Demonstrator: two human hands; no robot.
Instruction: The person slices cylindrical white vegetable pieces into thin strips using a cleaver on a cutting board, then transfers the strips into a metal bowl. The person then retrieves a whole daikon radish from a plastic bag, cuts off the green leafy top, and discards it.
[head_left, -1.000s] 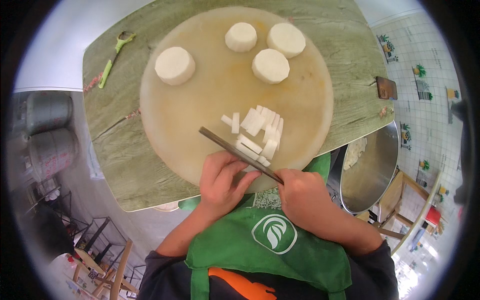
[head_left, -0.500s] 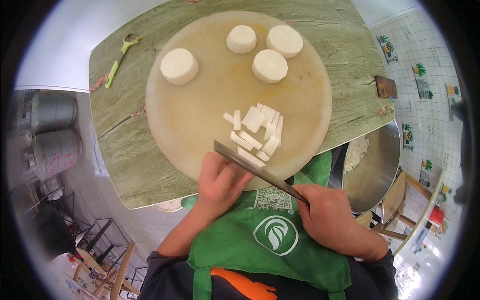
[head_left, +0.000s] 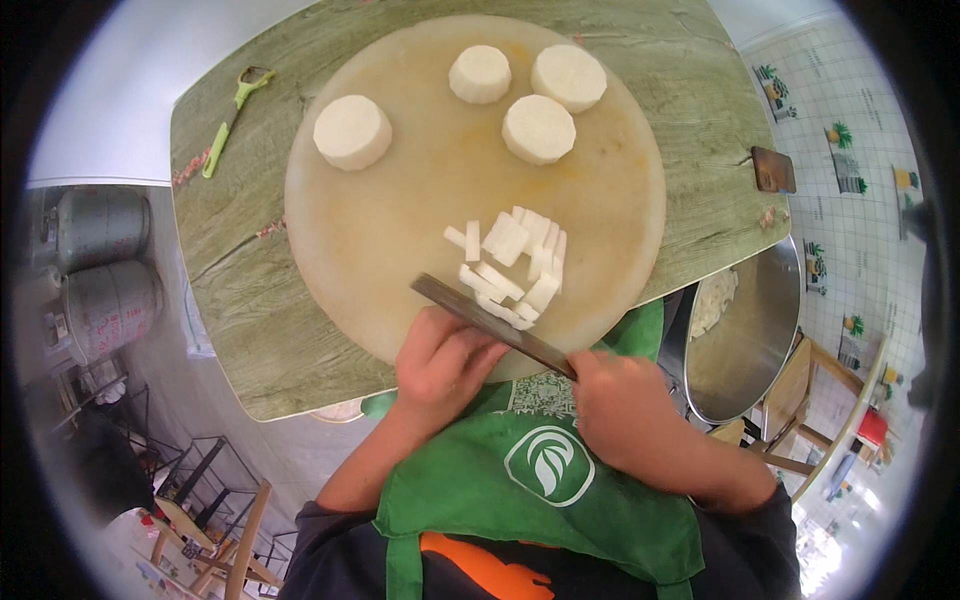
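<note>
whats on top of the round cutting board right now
On the round cutting board: four thick white rounds at the far side, a pile of white sticks near the knife. Whatever lies under the left hand is hidden.

A green-handled peeler point(head_left: 228, 112) lay near the far left corner of the green wood-grain table point(head_left: 240, 300). A small dark rectangular object point(head_left: 773, 169) sat near the table's right edge. Beside the table on the right stood a large metal pot point(head_left: 750, 340) with pale pieces inside. Two grey gas cylinders point(head_left: 100, 265) stood on the floor at the left, and wooden stools point(head_left: 215, 520) showed below.
</note>
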